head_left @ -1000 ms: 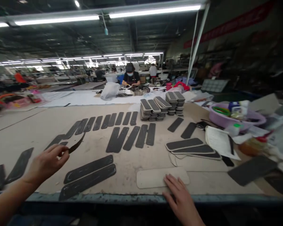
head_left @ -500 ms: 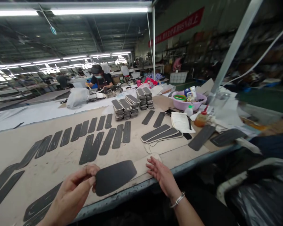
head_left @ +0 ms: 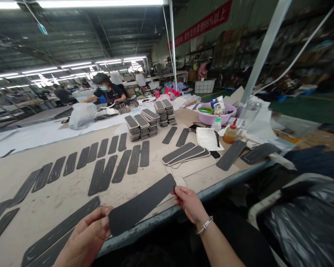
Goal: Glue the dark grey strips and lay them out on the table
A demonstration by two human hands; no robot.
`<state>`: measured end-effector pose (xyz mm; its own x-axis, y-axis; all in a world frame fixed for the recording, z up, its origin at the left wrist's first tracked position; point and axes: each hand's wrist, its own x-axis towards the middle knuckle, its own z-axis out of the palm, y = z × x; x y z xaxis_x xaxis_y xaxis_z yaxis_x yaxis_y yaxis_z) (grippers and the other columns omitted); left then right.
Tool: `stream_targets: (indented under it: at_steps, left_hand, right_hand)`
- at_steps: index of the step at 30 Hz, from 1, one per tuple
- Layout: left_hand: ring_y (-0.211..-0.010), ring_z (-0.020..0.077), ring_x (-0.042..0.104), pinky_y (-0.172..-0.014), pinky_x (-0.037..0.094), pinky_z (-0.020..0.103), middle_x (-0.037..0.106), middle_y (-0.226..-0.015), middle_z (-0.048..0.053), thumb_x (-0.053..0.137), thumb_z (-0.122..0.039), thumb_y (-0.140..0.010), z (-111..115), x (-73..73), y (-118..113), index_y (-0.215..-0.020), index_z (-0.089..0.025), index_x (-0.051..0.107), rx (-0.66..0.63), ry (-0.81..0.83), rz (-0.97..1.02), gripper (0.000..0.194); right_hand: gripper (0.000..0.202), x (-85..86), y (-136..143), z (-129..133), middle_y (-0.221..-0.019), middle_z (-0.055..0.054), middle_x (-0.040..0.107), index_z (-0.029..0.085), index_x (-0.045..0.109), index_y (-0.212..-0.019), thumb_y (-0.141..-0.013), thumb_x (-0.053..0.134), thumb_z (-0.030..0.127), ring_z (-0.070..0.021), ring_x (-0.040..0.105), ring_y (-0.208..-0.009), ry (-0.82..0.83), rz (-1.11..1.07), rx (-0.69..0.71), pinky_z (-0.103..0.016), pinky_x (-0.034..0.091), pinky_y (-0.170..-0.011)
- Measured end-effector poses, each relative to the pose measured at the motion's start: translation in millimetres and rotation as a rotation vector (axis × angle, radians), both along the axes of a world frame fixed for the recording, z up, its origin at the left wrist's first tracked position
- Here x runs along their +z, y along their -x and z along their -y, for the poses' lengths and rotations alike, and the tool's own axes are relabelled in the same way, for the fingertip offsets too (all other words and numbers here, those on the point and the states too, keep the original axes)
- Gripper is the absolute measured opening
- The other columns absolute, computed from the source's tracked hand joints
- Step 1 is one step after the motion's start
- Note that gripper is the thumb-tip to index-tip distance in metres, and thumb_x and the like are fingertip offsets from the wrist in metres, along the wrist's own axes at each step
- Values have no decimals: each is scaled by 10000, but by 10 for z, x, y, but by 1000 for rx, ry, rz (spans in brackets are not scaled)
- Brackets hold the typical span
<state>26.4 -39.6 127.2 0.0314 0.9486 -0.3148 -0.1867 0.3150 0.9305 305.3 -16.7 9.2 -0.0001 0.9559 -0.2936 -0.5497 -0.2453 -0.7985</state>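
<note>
A long dark grey strip (head_left: 141, 205) with rounded ends is stretched between my two hands above the table's front edge. My left hand (head_left: 90, 231) pinches its left end between thumb and fingers. At the other end, my right hand (head_left: 189, 202) grips the corner, a metal bangle on that wrist. Just beyond my right hand lies a pale, round-ended piece (head_left: 180, 181), partly hidden by the strip. More dark strips (head_left: 64, 226) rest on the table beside my left hand. Further in, a fan of light-edged dark pieces (head_left: 183, 154) lies with a thin cord near it.
Rows of dark strips (head_left: 71, 164) cover the table's left and middle. Stacks of edged pieces (head_left: 139, 128) stand behind them. At right are a notebook (head_left: 207, 139), a red-capped glue bottle (head_left: 230, 133), a purple basin (head_left: 215, 118) and a metal post (head_left: 263, 55). A co-worker (head_left: 107, 91) sits across.
My right hand, open and apart before, has closed on the strip's right end. The strip now extends flatter and longer between both hands. The view has shifted slightly.
</note>
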Motion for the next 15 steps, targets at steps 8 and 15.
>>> stream_targets:
  at_steps: [8, 15]
  left_hand:
    - [-518, 87, 484, -504, 416, 198, 533, -627, -17, 838, -269, -539, -112, -344, 77, -717, -125, 622, 52, 158, 62, 315]
    - [-481, 84, 468, -519, 409, 222, 521, -597, -44, 765, -339, -552, -334, -701, 14, -716, -144, 589, -1, 126, -92, 310]
  right_hand:
    - [509, -46, -97, -57, -678, 20, 565, 175, 655, -881, -589, 801, 564, -98, 532, -624, 24, 126, -161, -234, 497, -647]
    - [442, -121, -241, -129, -661, -23, 628, 189, 665, -827, -651, 667, 594, -197, 599, -643, 22, 585, -227, -338, 509, -662]
